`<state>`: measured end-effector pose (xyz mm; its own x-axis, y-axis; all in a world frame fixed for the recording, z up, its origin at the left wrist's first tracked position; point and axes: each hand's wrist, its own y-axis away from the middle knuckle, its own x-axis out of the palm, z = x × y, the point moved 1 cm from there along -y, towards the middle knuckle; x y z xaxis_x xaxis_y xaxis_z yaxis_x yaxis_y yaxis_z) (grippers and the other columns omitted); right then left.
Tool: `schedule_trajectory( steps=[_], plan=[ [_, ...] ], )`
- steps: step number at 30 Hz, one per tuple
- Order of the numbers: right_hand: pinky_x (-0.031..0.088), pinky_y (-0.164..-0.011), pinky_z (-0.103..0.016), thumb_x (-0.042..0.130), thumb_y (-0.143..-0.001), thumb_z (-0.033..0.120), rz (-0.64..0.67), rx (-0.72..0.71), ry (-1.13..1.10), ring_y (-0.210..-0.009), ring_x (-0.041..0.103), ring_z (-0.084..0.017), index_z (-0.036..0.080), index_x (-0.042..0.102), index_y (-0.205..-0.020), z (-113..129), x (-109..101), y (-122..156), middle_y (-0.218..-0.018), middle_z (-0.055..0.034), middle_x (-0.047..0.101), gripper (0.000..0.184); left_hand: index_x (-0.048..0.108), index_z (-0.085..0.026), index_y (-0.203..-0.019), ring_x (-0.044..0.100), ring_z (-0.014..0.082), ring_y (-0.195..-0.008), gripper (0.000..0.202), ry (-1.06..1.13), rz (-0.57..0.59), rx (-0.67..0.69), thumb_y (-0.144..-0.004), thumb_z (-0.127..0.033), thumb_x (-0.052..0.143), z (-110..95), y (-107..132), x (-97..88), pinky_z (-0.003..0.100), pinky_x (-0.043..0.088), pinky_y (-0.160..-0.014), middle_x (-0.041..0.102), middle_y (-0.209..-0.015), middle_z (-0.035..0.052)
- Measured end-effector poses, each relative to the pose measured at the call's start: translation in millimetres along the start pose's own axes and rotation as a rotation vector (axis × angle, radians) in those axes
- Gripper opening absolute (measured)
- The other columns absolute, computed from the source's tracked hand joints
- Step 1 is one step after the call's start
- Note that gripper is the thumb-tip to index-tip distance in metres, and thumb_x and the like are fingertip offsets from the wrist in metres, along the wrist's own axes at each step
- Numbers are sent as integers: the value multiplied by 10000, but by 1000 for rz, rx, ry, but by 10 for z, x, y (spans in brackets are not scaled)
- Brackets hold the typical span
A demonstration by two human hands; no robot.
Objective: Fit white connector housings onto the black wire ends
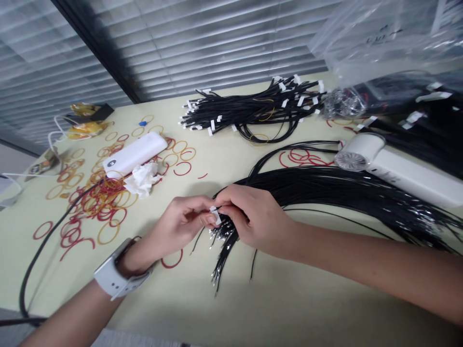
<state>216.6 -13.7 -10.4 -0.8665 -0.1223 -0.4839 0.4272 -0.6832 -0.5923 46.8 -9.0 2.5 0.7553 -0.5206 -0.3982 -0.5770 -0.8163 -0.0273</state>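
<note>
My left hand is closed, thumb and forefinger pinching a small white connector. Against it, my right hand is closed in a pinch; its fingertips seem to grip the thin black wire at the connector, though they partly hide it. Beneath and beyond both hands lies a thick bundle of black wires, its silvery bare tips fanning out just below my fingers. A few single wires stray from the bundle onto the table.
Red and yellow rubber bands lie scattered at left, around a white power bank and a crumpled tissue. Cables with white connectors lie at the back. A white handheld fan rests at right, below plastic bags.
</note>
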Motion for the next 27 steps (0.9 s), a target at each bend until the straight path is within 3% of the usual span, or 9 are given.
schedule_trajectory(
  steps=[3, 7, 14, 21, 27],
  plan=[
    [366, -630, -162, 416, -807, 70, -48, 54, -28, -657, 479, -54, 134, 490, -795, -10, -16, -29, -734, 10, 543, 99, 552, -125, -833, 545, 69, -604, 52, 63, -27, -26, -834, -136, 501, -1, -16, -6, 133, 444, -549, 568, -660, 2],
    [382, -664, -173, 414, -821, 86, -34, 126, -5, -717, 508, -67, 126, 516, -892, -22, -18, -38, -797, -4, 566, 130, 550, -123, -858, 521, 74, -652, 81, 41, -18, -49, -857, -164, 481, 21, -42, -35, 148, 431, -577, 543, -724, 14],
    [381, -712, -229, 384, -831, 74, -40, 62, 150, -778, 469, -106, 128, 515, -982, -8, -19, 15, -817, -30, 545, 207, 534, -122, -873, 513, 61, -663, 80, 28, -10, -45, -863, -130, 455, -23, -46, -18, 131, 416, -581, 532, -735, 3],
    [398, -729, -249, 368, -833, 56, 80, -12, 180, -804, 448, -125, 130, 474, -997, -28, -37, 17, -829, -51, 511, 209, 493, -119, -792, 494, 55, -630, 101, -52, 21, -77, -867, -121, 426, -51, -35, -21, 126, 392, -545, 479, -686, -14],
    [382, -713, -246, 395, -790, 18, 188, -14, 172, -791, 425, -123, 128, 436, -950, -7, -92, 9, -842, -43, 490, 198, 505, -115, -825, 494, 67, -644, 109, -113, 57, -74, -877, -142, 414, -64, -29, -26, 145, 395, -563, 499, -708, 0]
  ],
)
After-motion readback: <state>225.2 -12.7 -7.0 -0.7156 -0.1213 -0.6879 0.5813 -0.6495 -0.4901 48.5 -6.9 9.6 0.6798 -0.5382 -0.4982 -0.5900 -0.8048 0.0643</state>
